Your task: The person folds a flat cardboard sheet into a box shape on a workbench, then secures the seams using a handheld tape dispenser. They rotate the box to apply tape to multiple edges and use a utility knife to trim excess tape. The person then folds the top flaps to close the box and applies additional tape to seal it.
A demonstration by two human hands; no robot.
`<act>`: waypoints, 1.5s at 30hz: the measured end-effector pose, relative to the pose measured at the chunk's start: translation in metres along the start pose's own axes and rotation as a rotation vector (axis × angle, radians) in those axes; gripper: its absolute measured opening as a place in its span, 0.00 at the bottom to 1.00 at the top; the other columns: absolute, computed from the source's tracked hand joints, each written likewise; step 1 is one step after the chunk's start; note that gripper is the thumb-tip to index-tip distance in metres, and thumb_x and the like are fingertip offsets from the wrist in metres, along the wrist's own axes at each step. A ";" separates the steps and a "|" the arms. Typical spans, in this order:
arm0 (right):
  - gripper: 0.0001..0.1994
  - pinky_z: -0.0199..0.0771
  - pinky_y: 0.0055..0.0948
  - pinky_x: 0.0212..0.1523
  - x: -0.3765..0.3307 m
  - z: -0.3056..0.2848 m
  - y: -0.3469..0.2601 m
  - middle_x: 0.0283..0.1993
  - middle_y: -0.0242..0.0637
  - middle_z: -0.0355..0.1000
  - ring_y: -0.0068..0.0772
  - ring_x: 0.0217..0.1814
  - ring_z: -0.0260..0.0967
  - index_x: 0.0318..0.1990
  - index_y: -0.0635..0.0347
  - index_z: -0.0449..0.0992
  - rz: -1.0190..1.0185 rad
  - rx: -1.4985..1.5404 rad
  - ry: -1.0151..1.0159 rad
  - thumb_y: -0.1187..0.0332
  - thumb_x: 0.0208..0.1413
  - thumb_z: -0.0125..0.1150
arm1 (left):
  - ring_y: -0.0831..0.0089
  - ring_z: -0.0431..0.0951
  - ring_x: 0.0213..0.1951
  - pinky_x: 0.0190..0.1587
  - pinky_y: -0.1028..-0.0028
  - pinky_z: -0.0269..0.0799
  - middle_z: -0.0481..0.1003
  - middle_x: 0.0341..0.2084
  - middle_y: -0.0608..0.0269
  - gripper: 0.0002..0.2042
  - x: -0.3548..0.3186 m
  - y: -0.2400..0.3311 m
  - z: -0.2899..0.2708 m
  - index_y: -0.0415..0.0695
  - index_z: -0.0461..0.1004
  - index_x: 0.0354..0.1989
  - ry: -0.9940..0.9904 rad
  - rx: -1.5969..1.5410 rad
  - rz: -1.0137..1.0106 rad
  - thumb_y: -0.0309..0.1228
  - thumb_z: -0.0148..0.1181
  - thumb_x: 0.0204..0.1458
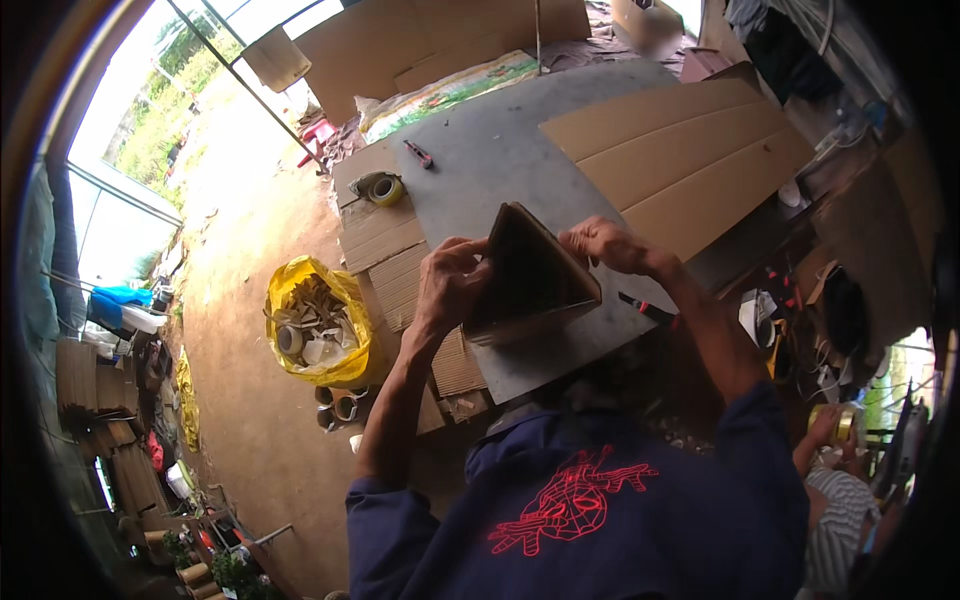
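- Folded cardboard piece [530,275] stands tilted on the grey table [490,150], long axis running away from the person, its corner pointing away.
- Left hand [450,280] and right hand [605,243] grip its sides.
- Dirt floor [240,200]; yellow bag [320,320] beside the table.

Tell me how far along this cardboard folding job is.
Done, apparently: the cardboard piece already stands folded into a box-like shape on the grey table. In hand: the left hand and right hand grip its two sides. Left, likely: the flat cardboard sheets behind lie unfolded, and the tape roll sits untouched.
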State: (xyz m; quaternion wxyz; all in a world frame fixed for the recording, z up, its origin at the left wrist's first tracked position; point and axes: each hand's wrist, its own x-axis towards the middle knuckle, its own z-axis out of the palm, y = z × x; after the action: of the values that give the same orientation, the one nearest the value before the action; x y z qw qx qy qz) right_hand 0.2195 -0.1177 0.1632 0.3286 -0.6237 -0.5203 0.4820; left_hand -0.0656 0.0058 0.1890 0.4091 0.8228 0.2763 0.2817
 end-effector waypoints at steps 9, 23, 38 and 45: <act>0.23 0.66 0.29 0.65 0.047 0.054 -0.025 0.63 0.36 0.72 0.28 0.62 0.68 0.67 0.62 0.68 -0.021 0.432 -0.052 0.57 0.78 0.36 | 0.76 0.83 0.34 0.41 0.72 0.79 0.85 0.33 0.52 0.15 0.006 -0.011 -0.008 0.41 0.85 0.50 0.014 -0.098 -0.126 0.28 0.63 0.54; 0.33 0.62 0.38 0.71 0.062 0.077 -0.021 0.69 0.56 0.68 0.51 0.73 0.64 0.79 0.64 0.41 -0.145 -0.145 0.116 0.51 0.78 0.29 | 0.82 0.80 0.34 0.38 0.76 0.79 0.86 0.33 0.59 0.13 0.006 -0.018 -0.017 0.35 0.84 0.48 0.012 -0.272 -0.223 0.26 0.61 0.58; 0.29 0.59 0.48 0.70 0.038 0.077 -0.019 0.57 0.50 0.77 0.53 0.61 0.73 0.75 0.59 0.55 0.154 -0.471 0.257 0.51 0.75 0.37 | 0.82 0.80 0.32 0.36 0.75 0.78 0.85 0.29 0.58 0.13 0.022 -0.020 -0.008 0.37 0.85 0.46 -0.087 -0.360 -0.261 0.30 0.62 0.56; 0.34 0.73 0.46 0.59 0.051 0.080 -0.041 0.56 0.53 0.78 0.55 0.61 0.75 0.63 0.60 0.73 0.312 -0.107 0.295 0.38 0.69 0.44 | 0.81 0.80 0.31 0.36 0.76 0.78 0.85 0.29 0.57 0.12 0.015 -0.024 -0.009 0.38 0.85 0.46 -0.046 -0.437 -0.252 0.27 0.61 0.56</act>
State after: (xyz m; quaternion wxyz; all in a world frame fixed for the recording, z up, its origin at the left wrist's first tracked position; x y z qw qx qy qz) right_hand 0.1305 -0.0657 0.1617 0.2889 -0.7769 -0.3889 0.4022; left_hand -0.0669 0.0328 0.1774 0.6152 0.6802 0.2999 0.2625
